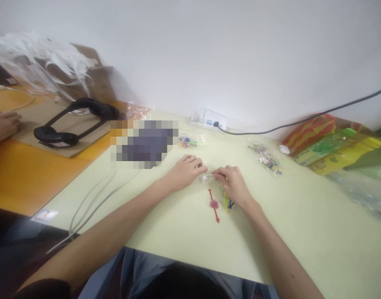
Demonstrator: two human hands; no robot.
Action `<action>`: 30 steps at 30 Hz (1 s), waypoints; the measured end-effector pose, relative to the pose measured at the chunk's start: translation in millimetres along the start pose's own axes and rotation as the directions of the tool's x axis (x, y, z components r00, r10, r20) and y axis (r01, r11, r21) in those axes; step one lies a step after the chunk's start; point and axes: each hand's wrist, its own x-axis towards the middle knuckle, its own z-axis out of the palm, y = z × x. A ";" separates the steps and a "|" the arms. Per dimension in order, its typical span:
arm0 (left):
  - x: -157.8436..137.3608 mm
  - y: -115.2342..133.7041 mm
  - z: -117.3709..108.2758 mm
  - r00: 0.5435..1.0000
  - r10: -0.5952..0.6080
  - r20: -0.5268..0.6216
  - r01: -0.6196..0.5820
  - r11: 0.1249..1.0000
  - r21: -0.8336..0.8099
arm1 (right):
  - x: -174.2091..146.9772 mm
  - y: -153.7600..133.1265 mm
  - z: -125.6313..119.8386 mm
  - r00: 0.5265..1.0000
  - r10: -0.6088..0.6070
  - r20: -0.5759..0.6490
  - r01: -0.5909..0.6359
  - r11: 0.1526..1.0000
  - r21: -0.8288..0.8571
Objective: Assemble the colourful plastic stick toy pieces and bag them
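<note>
My left hand [186,171] is over the pale table, its fingers curled and thumb and forefinger close together. What they hold, if anything, I cannot make out. Opposite it, my right hand [232,180] pinches a thin white stick-like piece [209,175]. A small clear piece [203,179] is between the hands, at the left end of the stick; whether the two are joined is too blurred to tell. Below them lies a red arrow-ended stick with a pinkish round middle [214,203]. Yellow, blue and green plastic pieces [228,201] lie partly hidden beneath my right hand.
Small bagged parts lie behind my hands [190,142] and to the right [268,162]. A power strip [208,121] with a dark cable sits by the wall. Colourful packaging [330,145] is at right. Left are a blurred-out dark object [147,143], a black strap-like frame [76,120] and another person's hand [6,124].
</note>
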 end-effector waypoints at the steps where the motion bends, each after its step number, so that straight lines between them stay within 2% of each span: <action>1: 0.5 1.2 -0.1 1.000 -0.006 -0.004 0.006 1.000 -0.003 | 1.8 0.0 -0.8 1.000 -0.013 0.011 0.014 1.000 -0.017; 4: 1.6 2.6 -4.0 0.999 -0.040 0.019 0.041 0.997 -0.060 | 8.3 0.3 -2.9 0.996 -0.064 0.068 0.066 0.997 -0.029; 8: -2.6 -8.8 -14.0 0.996 -0.052 0.075 0.069 0.968 -0.240 | 15.2 2.3 -3.0 0.987 -0.094 0.131 0.093 0.996 0.015; 13: -14.1 -30.9 -14.1 0.984 -0.049 0.170 0.099 0.948 -0.303 | 15.8 2.1 1.6 0.992 -0.047 0.114 0.044 0.999 0.025; 17: -15.2 -34.0 -4.1 0.972 -0.050 0.229 0.124 0.939 -0.321 | 15.7 -4.8 3.3 0.996 -0.033 0.084 0.034 0.999 -0.004; 24: -12.1 -26.2 1.3 0.978 -0.122 0.167 0.166 0.946 -0.279 | 20.6 -26.8 10.9 0.998 0.051 0.021 -0.051 0.998 -0.026; 30: -11.3 -16.6 4.6 0.970 -0.204 0.132 0.230 0.947 -0.223 | 22.9 -40.4 21.8 0.988 0.110 0.105 -0.126 0.979 0.158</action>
